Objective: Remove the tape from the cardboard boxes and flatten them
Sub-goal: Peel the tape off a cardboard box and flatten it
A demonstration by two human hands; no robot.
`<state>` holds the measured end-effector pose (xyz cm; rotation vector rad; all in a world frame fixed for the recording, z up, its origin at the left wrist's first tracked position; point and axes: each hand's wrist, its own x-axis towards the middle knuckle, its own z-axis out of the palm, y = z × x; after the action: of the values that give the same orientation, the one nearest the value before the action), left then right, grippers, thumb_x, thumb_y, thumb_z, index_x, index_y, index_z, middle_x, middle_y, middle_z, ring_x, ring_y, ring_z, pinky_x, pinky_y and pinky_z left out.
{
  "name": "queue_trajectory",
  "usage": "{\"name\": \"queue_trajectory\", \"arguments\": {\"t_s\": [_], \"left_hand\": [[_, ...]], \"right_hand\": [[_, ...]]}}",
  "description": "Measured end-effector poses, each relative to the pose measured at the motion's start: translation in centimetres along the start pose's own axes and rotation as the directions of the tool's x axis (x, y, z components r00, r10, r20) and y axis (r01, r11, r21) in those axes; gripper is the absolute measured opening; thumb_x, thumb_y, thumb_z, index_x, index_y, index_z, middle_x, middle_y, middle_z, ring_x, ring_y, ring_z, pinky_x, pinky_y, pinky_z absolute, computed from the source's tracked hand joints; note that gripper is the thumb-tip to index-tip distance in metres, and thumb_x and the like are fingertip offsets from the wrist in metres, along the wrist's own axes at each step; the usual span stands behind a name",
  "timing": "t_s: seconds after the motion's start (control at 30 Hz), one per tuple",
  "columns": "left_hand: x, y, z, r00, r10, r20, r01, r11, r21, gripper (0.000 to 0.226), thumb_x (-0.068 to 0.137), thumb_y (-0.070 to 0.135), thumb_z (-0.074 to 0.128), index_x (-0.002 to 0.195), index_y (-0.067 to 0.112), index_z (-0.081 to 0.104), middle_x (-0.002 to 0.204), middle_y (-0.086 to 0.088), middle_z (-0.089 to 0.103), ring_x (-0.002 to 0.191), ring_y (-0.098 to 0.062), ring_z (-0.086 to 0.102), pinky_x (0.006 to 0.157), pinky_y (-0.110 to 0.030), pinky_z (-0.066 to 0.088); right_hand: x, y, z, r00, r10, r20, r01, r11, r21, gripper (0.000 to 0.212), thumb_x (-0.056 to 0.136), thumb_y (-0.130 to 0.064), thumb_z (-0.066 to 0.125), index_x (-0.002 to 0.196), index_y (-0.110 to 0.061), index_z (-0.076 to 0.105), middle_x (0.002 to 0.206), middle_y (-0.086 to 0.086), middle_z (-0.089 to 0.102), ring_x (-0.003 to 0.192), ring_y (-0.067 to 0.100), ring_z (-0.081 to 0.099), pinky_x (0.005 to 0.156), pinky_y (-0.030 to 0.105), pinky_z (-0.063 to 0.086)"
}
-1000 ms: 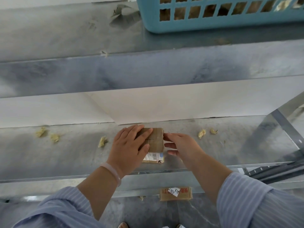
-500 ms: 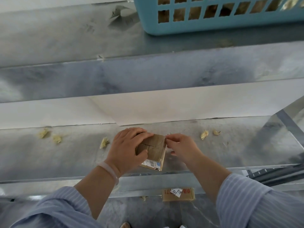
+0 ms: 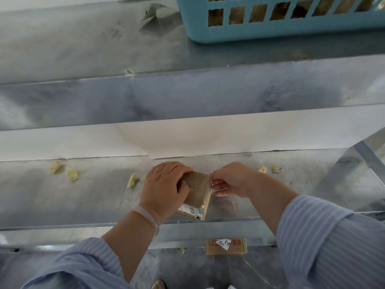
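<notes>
A small brown cardboard box with a white barcode label on its near side is tilted up off the metal shelf. My left hand grips the box from its left, fingers curled over the top edge. At the box's upper right corner my right hand pinches a strip of clear tape between thumb and forefinger. The tape is thin and hard to see.
Crumpled yellowish tape scraps lie scattered on the shelf to the left and right. A blue plastic basket holding cardboard stands on the upper shelf. A flattened cardboard piece lies on the floor below the shelf edge.
My left hand has lifted and tilted the box off the shelf. My right hand moved from the box's right side up to its top corner and now pinches the tape.
</notes>
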<state>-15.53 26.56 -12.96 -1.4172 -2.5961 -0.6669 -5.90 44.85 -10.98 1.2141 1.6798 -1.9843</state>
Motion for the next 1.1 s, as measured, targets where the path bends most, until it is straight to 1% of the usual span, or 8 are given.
{"name": "queue_trajectory", "arguments": {"t_s": [0.17, 0.3, 0.53, 0.67, 0.77, 0.87, 0.97, 1.1], "left_hand": [[0.0, -0.1, 0.5, 0.998, 0.052, -0.027, -0.050, 0.996, 0.079, 0.025, 0.091, 0.038, 0.047, 0.108, 0.030, 0.064, 0.106, 0.016, 0.062, 0.103, -0.010, 0.056, 0.096, -0.030, 0.042], [-0.1, -0.4, 0.5, 0.996, 0.085, 0.025, -0.087, 0.988, 0.129, 0.038, 0.096, 0.040, 0.039, 0.125, 0.030, 0.061, 0.116, 0.014, 0.062, 0.112, -0.012, 0.055, 0.102, -0.039, 0.042], [-0.2, -0.1, 0.4, 0.986, 0.047, 0.161, -0.085, 0.967, 0.239, 0.053, 0.097, 0.050, 0.024, 0.143, 0.030, 0.043, 0.132, 0.010, 0.055, 0.128, -0.017, 0.047, 0.111, -0.043, 0.032], [0.0, 0.3, 0.8, 0.990, 0.018, 0.142, -0.055, 0.963, 0.262, 0.054, 0.097, 0.050, 0.024, 0.142, 0.030, 0.043, 0.129, 0.008, 0.057, 0.126, -0.019, 0.049, 0.110, -0.040, 0.027], [0.2, 0.8, 1.1, 0.993, -0.015, 0.115, -0.016, 0.964, 0.267, 0.054, 0.096, 0.050, 0.025, 0.141, 0.029, 0.046, 0.126, 0.008, 0.058, 0.124, -0.018, 0.050, 0.109, -0.040, 0.026], [0.3, 0.8, 1.2, 0.994, -0.024, 0.111, -0.007, 0.963, 0.268, 0.054, 0.096, 0.050, 0.025, 0.141, 0.029, 0.046, 0.125, 0.009, 0.058, 0.123, -0.018, 0.050, 0.108, -0.040, 0.029], [0.3, 1.0, 1.2, 0.994, -0.021, 0.107, -0.009, 0.961, 0.277, 0.053, 0.096, 0.049, 0.024, 0.140, 0.029, 0.047, 0.124, 0.008, 0.059, 0.122, -0.018, 0.051, 0.107, -0.039, 0.028], [0.3, 1.0, 1.1, 0.995, -0.023, 0.102, -0.005, 0.963, 0.268, 0.054, 0.096, 0.049, 0.023, 0.140, 0.028, 0.048, 0.124, 0.008, 0.059, 0.122, -0.018, 0.051, 0.108, -0.040, 0.030]], "right_hand": [[0.1, -0.4, -0.1, 0.998, -0.056, 0.012, 0.057, 0.989, -0.139, 0.021, 0.093, -0.011, 0.061, 0.073, -0.005, 0.059, 0.070, 0.007, 0.055, 0.064, 0.015, 0.054, 0.069, 0.031, 0.056], [0.5, 0.0, 0.1, 0.985, -0.170, -0.034, 0.153, 0.946, -0.286, 0.022, 0.097, -0.021, 0.056, 0.082, -0.007, 0.063, 0.077, 0.005, 0.059, 0.070, 0.012, 0.058, 0.066, 0.024, 0.056], [-0.6, -0.3, -0.9, 0.936, -0.345, -0.073, 0.325, 0.924, -0.201, 0.021, 0.099, -0.020, 0.053, 0.085, -0.010, 0.063, 0.087, 0.006, 0.062, 0.079, 0.015, 0.059, 0.075, 0.031, 0.054], [-2.1, 0.1, -1.1, 0.883, -0.461, -0.084, 0.396, 0.830, -0.393, 0.019, 0.099, -0.023, 0.051, 0.087, -0.015, 0.063, 0.089, -0.002, 0.070, 0.071, 0.012, 0.064, 0.068, 0.025, 0.051], [-2.2, 0.9, -0.9, 0.861, -0.497, -0.113, 0.452, 0.847, -0.278, 0.017, 0.098, -0.017, 0.053, 0.086, -0.011, 0.062, 0.084, -0.001, 0.072, 0.082, 0.017, 0.070, 0.079, 0.034, 0.058], [-2.3, 1.2, -0.8, 0.851, -0.494, -0.179, 0.476, 0.869, -0.137, 0.018, 0.098, -0.009, 0.053, 0.082, -0.008, 0.062, 0.073, 0.001, 0.072, 0.074, 0.016, 0.070, 0.072, 0.031, 0.060], [-2.5, 1.3, -0.4, 0.901, -0.374, -0.222, 0.401, 0.911, 0.093, 0.014, 0.096, -0.009, 0.058, 0.084, -0.004, 0.064, 0.074, 0.009, 0.071, 0.070, 0.019, 0.070, 0.068, 0.034, 0.061], [-2.7, 1.3, -0.1, 0.955, -0.249, -0.161, 0.289, 0.905, 0.312, 0.011, 0.091, -0.011, 0.066, 0.093, -0.001, 0.068, 0.078, 0.011, 0.068, 0.072, 0.018, 0.066, 0.076, 0.037, 0.060]]}}
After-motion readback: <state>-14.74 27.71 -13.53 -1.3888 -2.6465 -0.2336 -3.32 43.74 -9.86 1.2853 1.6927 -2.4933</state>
